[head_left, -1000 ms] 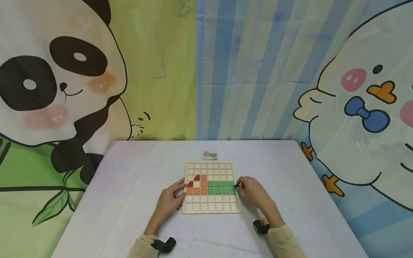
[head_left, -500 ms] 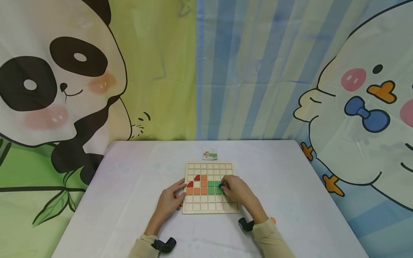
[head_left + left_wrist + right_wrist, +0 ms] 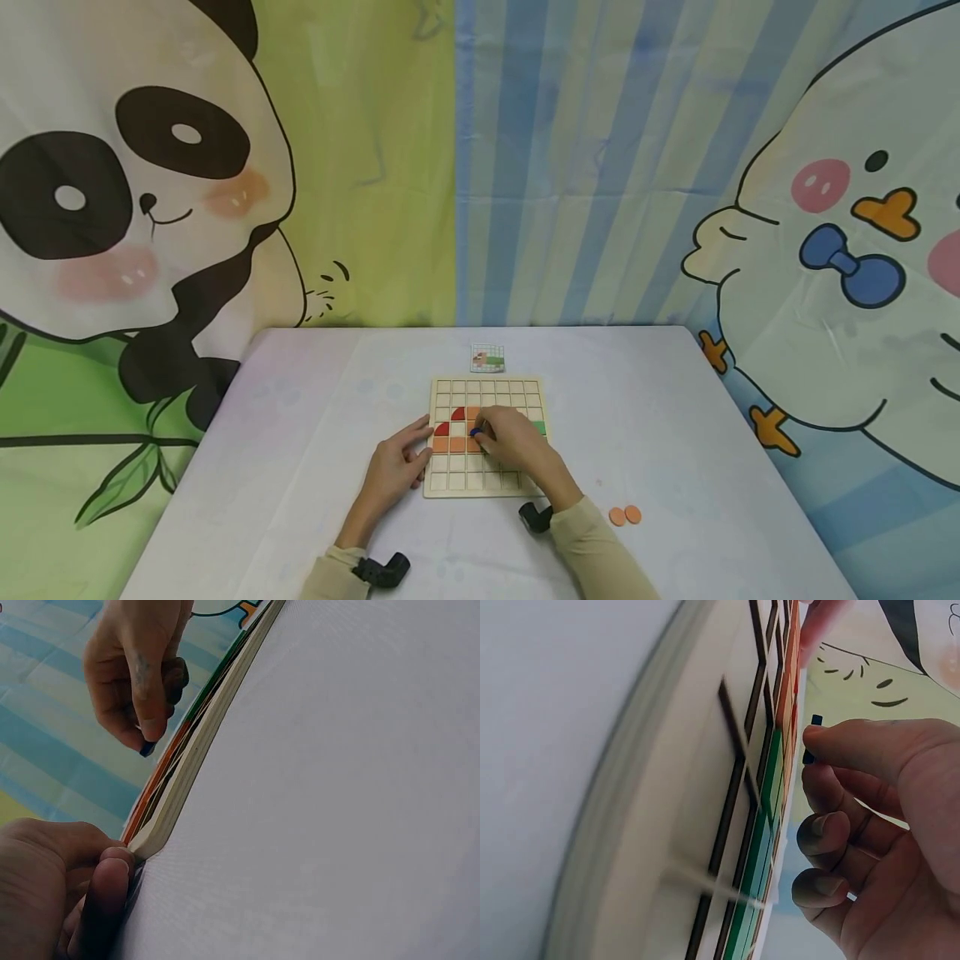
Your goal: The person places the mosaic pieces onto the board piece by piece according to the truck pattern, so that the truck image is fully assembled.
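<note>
A pale wooden grid board [image 3: 491, 482] lies on the white table. Red quarter-round tiles [image 3: 442, 429], orange square tiles [image 3: 457, 444] and green tiles [image 3: 539, 427] fill some cells. My right hand [image 3: 517, 437] is above the board's middle, pinching a small dark-blue piece [image 3: 817, 721] between thumb and forefinger; it hides most of the green tiles in the head view. The piece is near the orange tiles, apart from the board in the right wrist view. My left hand [image 3: 395, 460] rests against the board's left edge, thumb and fingers touching it [image 3: 154, 836].
Behind the board lies a small picture card [image 3: 488, 358] with a coloured grid pattern. Two orange discs [image 3: 625, 515] lie on the table at front right, beside the right sleeve. A printed curtain [image 3: 570, 167] stands behind the table [image 3: 337, 392].
My right hand has carried the dark-blue piece leftward from the board's right edge to its middle. The orange discs have come out from behind the right arm. The left hand stays put.
</note>
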`<action>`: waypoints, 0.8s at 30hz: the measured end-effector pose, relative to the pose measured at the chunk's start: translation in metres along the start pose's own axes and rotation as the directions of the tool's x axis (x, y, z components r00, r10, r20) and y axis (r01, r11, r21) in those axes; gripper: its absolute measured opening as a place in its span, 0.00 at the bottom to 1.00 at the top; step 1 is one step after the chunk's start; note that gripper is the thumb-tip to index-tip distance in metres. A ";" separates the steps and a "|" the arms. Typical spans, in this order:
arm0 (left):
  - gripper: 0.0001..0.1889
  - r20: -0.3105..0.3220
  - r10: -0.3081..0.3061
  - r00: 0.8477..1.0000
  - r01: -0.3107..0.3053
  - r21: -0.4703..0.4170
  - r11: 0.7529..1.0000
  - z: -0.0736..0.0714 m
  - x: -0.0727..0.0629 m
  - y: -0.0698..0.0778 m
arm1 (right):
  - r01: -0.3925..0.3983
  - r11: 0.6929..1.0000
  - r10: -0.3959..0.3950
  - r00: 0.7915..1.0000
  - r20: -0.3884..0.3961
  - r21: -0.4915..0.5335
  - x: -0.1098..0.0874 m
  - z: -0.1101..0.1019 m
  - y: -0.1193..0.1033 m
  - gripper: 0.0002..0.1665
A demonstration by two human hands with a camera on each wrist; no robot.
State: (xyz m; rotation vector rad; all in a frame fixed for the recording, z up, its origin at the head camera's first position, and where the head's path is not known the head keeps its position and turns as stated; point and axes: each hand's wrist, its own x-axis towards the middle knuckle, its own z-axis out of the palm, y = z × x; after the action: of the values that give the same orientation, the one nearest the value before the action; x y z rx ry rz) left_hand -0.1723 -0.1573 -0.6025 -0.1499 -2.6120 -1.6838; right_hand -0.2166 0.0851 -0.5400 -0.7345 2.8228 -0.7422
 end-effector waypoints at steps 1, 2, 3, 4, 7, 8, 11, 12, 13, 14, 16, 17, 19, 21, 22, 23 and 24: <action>0.23 0.002 -0.002 1.000 0.002 -0.003 1.000 0.000 0.000 0.000 | -0.004 1.000 0.004 1.000 0.003 0.000 0.002 0.001 -0.002 0.06; 0.23 0.004 -0.003 1.000 0.003 -0.007 1.000 0.000 0.000 0.000 | -0.005 1.000 0.005 1.000 0.001 -0.003 0.004 0.002 -0.004 0.05; 0.23 0.005 -0.004 1.000 0.004 -0.012 1.000 0.000 0.000 0.000 | -0.005 1.000 0.005 1.000 -0.001 -0.007 0.006 0.002 -0.006 0.05; 0.23 0.005 -0.004 1.000 0.004 -0.014 1.000 -0.001 0.000 0.000 | -0.003 1.000 0.003 1.000 -0.003 -0.008 0.008 0.003 -0.008 0.05; 0.23 0.006 0.000 1.000 0.000 -0.025 1.000 -0.001 0.000 -0.001 | 0.000 1.000 0.000 1.000 0.000 -0.016 0.014 0.006 -0.012 0.07; 0.23 0.006 0.006 1.000 -0.005 -0.026 1.000 0.000 0.000 -0.001 | -0.001 1.000 0.001 1.000 0.006 -0.015 0.015 0.006 -0.014 0.08; 0.23 0.007 0.011 1.000 -0.011 -0.026 1.000 0.000 0.001 -0.002 | 0.000 1.000 0.000 1.000 0.025 -0.015 0.020 0.009 -0.016 0.10; 0.23 0.008 0.010 1.000 -0.009 -0.029 1.000 0.000 0.001 -0.002 | 0.001 1.000 0.000 1.000 0.030 -0.015 0.021 0.009 -0.016 0.10; 0.23 0.009 0.010 1.000 -0.010 -0.027 1.000 0.000 0.001 -0.002 | 0.004 1.000 -0.004 0.999 0.034 -0.018 0.022 0.010 -0.016 0.11; 0.23 0.010 0.011 1.000 -0.010 -0.027 1.000 0.000 0.002 -0.002 | 0.006 1.000 -0.005 0.999 0.036 -0.024 0.023 0.011 -0.016 0.11; 0.23 0.010 0.009 1.000 -0.009 -0.035 0.999 0.000 0.002 -0.002 | 0.012 0.999 -0.011 0.999 0.033 -0.030 0.024 0.012 -0.016 0.11; 0.23 0.010 0.010 1.000 -0.010 -0.038 0.999 0.000 0.002 -0.002 | 0.013 1.000 -0.012 0.999 0.032 -0.029 0.025 0.012 -0.016 0.11; 0.23 0.008 0.012 1.000 -0.011 -0.042 0.999 0.000 0.002 -0.002 | 0.016 1.000 -0.015 0.999 0.030 -0.024 0.026 0.012 -0.017 0.12; 0.23 0.007 0.013 1.000 -0.013 -0.048 0.999 0.000 0.002 -0.001 | 0.014 1.000 -0.014 0.999 0.031 -0.016 0.026 0.011 -0.018 0.13; 0.23 0.006 0.013 1.000 -0.013 -0.047 0.999 0.000 0.002 -0.001 | 0.012 1.000 -0.012 0.999 0.032 -0.014 0.026 0.011 -0.018 0.13; 0.23 0.007 0.012 1.000 -0.012 -0.044 0.999 0.000 0.002 -0.001 | 0.013 1.000 -0.013 0.999 0.033 -0.014 0.026 0.012 -0.018 0.13; 0.23 0.008 0.014 1.000 -0.014 -0.038 0.999 -0.001 0.002 -0.001 | 0.014 1.000 -0.013 0.999 0.035 -0.015 0.026 0.012 -0.018 0.13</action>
State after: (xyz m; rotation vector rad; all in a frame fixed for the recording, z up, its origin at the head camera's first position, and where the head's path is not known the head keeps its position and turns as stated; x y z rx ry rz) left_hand -0.1744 -0.1580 -0.6029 -0.1763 -2.5796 -1.7332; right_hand -0.2290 0.0531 -0.5418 -0.7622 2.7980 -0.7037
